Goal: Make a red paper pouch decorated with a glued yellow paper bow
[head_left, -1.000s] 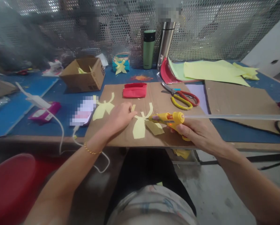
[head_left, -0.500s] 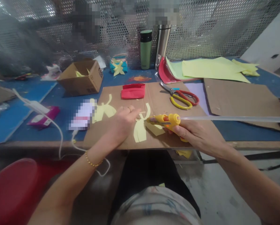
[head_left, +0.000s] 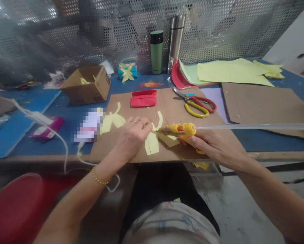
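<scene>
My right hand (head_left: 208,142) is wrapped round the handle of a yellow hot glue gun (head_left: 178,130), with a long clear glue stick (head_left: 253,126) running out of its back to the right. The gun's nozzle meets the middle of a pale yellow paper cutout (head_left: 152,144), which has a curved strip at the top and two wide tails. My left hand (head_left: 134,135) has its fingers curled and closed on the cutout's upper left; its fingertips are partly hidden. A similar yellow cutout (head_left: 113,121) lies left of that hand.
Under the cutouts lies a cardboard sheet (head_left: 167,101), with a folded red piece (head_left: 144,99) and scissors (head_left: 197,105) on it. Behind stand a cardboard box (head_left: 87,88), a green tumbler (head_left: 156,54) and a steel flask (head_left: 175,44). A white cable (head_left: 61,137) hangs at left.
My left hand has moved slightly left and its fingers have curled in more, covering the small strip that showed by the fingertips. The glue gun stays almost in place.
</scene>
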A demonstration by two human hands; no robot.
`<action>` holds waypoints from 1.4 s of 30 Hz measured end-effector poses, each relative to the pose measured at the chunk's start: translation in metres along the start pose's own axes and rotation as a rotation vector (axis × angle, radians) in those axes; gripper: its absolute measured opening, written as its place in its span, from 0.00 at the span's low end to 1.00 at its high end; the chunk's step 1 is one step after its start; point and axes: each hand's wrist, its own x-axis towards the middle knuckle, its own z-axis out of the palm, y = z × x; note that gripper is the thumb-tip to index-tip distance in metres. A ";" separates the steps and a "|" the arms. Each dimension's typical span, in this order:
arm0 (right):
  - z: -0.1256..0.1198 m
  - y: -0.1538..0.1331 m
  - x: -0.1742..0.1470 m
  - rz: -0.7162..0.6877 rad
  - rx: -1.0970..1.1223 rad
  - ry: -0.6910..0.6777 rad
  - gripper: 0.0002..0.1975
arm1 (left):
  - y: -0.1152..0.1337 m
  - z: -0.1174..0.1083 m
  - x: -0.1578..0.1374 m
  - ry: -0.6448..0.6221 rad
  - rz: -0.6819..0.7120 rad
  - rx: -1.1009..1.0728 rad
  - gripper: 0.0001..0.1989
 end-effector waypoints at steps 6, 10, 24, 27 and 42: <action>0.001 0.001 0.000 -0.020 -0.002 0.000 0.36 | 0.000 0.003 0.003 -0.013 -0.007 -0.060 0.20; 0.000 0.000 0.000 -0.015 0.016 0.010 0.36 | -0.001 0.003 0.002 0.011 0.045 0.013 0.19; -0.003 -0.002 0.001 0.038 0.006 0.061 0.37 | 0.000 -0.001 0.001 -0.018 0.038 -0.032 0.18; -0.003 -0.004 0.002 0.028 -0.012 0.049 0.37 | 0.001 -0.002 0.000 -0.016 0.042 -0.020 0.17; -0.001 -0.003 0.000 0.010 -0.034 -0.003 0.35 | 0.002 -0.002 -0.005 0.059 0.100 0.085 0.16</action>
